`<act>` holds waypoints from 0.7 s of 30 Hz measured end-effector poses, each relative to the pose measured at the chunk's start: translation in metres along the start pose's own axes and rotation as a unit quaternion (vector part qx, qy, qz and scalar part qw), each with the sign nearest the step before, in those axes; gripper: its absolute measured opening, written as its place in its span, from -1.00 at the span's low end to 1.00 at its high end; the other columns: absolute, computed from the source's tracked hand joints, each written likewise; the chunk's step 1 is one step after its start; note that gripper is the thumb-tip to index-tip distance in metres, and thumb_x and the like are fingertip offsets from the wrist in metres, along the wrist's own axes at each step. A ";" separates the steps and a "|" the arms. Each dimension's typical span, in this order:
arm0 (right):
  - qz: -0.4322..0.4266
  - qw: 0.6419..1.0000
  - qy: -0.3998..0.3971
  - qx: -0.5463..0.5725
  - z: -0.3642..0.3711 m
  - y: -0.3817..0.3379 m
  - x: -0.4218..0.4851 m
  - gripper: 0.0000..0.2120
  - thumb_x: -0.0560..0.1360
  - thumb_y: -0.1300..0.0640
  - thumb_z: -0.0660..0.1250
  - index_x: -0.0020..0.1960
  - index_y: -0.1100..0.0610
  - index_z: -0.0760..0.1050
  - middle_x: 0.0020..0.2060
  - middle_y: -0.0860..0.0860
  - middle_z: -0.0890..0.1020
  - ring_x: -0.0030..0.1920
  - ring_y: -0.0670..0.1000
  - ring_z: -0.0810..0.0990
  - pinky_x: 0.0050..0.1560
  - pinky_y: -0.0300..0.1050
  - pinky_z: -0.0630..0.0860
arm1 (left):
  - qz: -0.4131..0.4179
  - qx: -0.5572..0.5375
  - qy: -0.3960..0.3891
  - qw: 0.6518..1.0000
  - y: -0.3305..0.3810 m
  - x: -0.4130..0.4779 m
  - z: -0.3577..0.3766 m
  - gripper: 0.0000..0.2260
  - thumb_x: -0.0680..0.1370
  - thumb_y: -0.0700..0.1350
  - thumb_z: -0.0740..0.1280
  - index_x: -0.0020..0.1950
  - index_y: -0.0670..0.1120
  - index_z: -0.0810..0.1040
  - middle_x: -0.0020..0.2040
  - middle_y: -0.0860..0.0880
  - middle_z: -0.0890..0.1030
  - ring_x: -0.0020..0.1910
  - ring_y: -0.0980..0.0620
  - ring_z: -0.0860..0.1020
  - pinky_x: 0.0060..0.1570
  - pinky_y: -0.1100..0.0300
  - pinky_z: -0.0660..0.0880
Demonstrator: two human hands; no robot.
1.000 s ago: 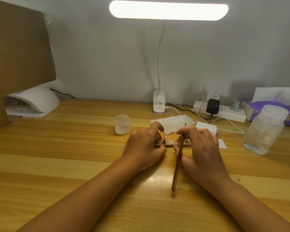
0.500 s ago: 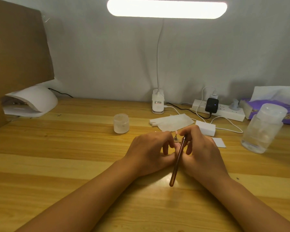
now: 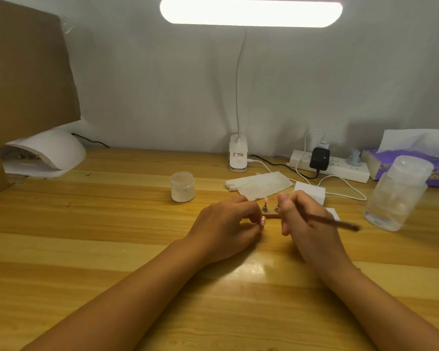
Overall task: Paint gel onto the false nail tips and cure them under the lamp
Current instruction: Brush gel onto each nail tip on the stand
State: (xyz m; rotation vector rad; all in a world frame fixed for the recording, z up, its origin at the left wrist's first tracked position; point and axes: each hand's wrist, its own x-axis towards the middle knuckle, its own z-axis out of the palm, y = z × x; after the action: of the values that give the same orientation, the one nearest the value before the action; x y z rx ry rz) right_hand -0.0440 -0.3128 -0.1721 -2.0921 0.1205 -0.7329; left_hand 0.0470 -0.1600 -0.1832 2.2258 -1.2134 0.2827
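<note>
A small brown holder bar [image 3: 271,216] with little metal stands lies on the wooden desk [image 3: 112,236] between my hands. One stand carries a pale pink nail tip [image 3: 265,200]. My left hand [image 3: 226,226] curls round the bar's left end. My right hand [image 3: 307,221] grips a thin brown brush [image 3: 340,222], its handle pointing right; the brush tip is hidden behind my fingers. A frosted gel jar [image 3: 182,186] stands behind my left hand. The white curing lamp [image 3: 46,154] sits at the far left.
A desk lamp base [image 3: 238,157] stands at the back centre, beside a power strip [image 3: 332,165] with cables. White wipes [image 3: 261,184] lie behind my hands. A clear plastic bottle [image 3: 395,193] and a purple tissue pack [image 3: 390,163] are at right. Cardboard [image 3: 26,72] rises at left.
The brush handle has swung from pointing toward me to pointing right. My hands have parted slightly, showing the stands between them.
</note>
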 end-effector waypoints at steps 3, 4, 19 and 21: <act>0.059 0.997 0.003 0.056 -0.002 0.000 0.005 -0.77 0.63 0.02 0.14 -0.08 0.09 0.49 -0.48 0.00 0.53 -0.47 -0.17 0.47 -0.35 -0.21 0.37 | -0.009 -0.004 -0.009 1.000 -0.002 0.002 0.000 -0.95 0.55 0.01 0.37 0.00 0.13 0.56 -0.02 0.18 0.60 -0.07 0.21 0.52 -0.15 0.15 0.50; 0.088 0.993 0.001 0.084 -0.002 0.000 0.006 -0.86 0.63 0.08 0.18 -0.05 0.08 0.47 -0.48 -0.01 0.54 -0.50 -0.18 0.45 -0.41 -0.25 0.37 | -0.009 -0.009 -0.010 1.000 -0.003 0.002 0.000 -0.95 0.55 0.01 0.38 0.00 0.13 0.56 -0.02 0.18 0.60 -0.06 0.22 0.53 -0.14 0.17 0.51; 0.134 0.987 -0.052 0.076 0.006 -0.001 0.003 -0.82 0.53 0.10 0.34 -0.08 0.22 0.45 -0.43 0.04 0.65 -0.49 -0.23 0.51 -0.27 -0.18 0.35 | -0.008 -0.005 -0.002 1.000 -0.004 0.003 0.001 -0.86 0.53 0.01 0.41 -0.10 0.20 0.47 -0.06 0.17 0.56 -0.23 0.32 0.42 -0.27 0.29 0.31; 0.129 0.988 -0.064 0.059 0.007 -0.001 0.002 -0.83 0.53 0.10 0.35 -0.09 0.21 0.45 -0.42 0.03 0.65 -0.47 -0.21 0.54 -0.29 -0.17 0.39 | -0.010 -0.005 0.000 1.000 -0.004 0.003 0.001 -0.87 0.53 0.01 0.41 -0.10 0.19 0.47 -0.08 0.17 0.55 -0.24 0.32 0.41 -0.27 0.25 0.31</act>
State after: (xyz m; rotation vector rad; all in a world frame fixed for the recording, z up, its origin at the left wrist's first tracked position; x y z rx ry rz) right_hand -0.0386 -0.3079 -0.1729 -1.9584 0.2637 -0.4380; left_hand 0.0523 -0.1609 -0.1841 2.2280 -1.1882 0.2681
